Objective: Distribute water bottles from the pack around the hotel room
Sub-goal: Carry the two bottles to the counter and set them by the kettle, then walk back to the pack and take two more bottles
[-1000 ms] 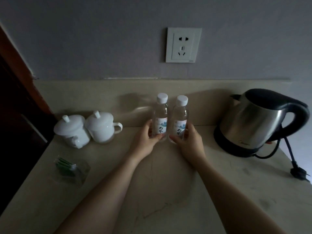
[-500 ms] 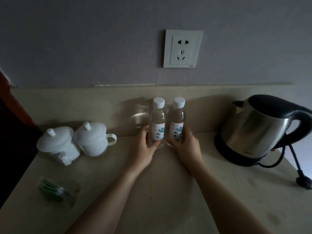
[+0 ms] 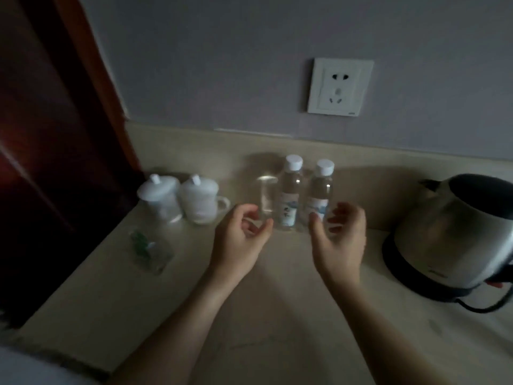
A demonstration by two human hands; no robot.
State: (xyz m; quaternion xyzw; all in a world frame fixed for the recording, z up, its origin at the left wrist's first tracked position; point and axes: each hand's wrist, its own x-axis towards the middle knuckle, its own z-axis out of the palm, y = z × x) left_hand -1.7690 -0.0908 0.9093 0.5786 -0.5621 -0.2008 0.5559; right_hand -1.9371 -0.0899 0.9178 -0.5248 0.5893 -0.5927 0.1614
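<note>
Both water bottles have been released since half a second ago. The left hand (image 3: pixel 238 240) and the right hand (image 3: pixel 340 240) are now drawn back just clear of them, fingers loosely curled and holding nothing. The left bottle (image 3: pixel 290 194) and right bottle (image 3: pixel 319 195) are left side by side on the worktop (image 3: pixel 277 315), near the backsplash, between the lidded cups (image 3: pixel 180 200) and the kettle (image 3: pixel 455 237). This stop is judged done. Each bottle's long axis is upright, cap pointing up.
</note>
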